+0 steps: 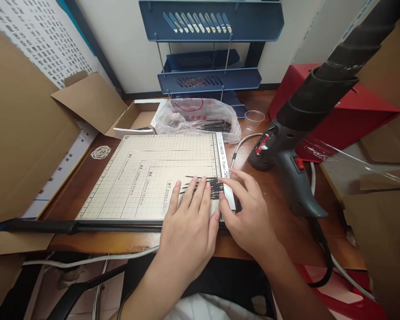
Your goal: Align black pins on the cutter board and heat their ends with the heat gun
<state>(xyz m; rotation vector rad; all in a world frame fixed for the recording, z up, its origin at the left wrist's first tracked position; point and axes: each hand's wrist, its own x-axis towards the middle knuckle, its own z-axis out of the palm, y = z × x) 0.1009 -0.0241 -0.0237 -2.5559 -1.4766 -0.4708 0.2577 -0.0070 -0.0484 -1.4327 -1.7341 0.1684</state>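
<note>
Several thin black strips (216, 189) lie side by side on the lower right part of a cream paper cutter (120, 186) printed with a grid. My left hand (190, 218) rests flat over their left part, fingers stretched out. At their right ends is my right hand (248, 211), its thumb and index finger apart and touching the ends beside the cutter's white edge strip (225, 164). My fingers hide part of the strips. The cutter's black handle (46, 226) lies low along the front edge.
Behind the cutter sit a plastic bag (186, 115) of black strips and an open cardboard box (143, 116). A heat gun (286, 133) stands at the right, near a clear cup (254, 119). Rubber bands (100, 152) lie left; a blue rack (210, 80) stands behind.
</note>
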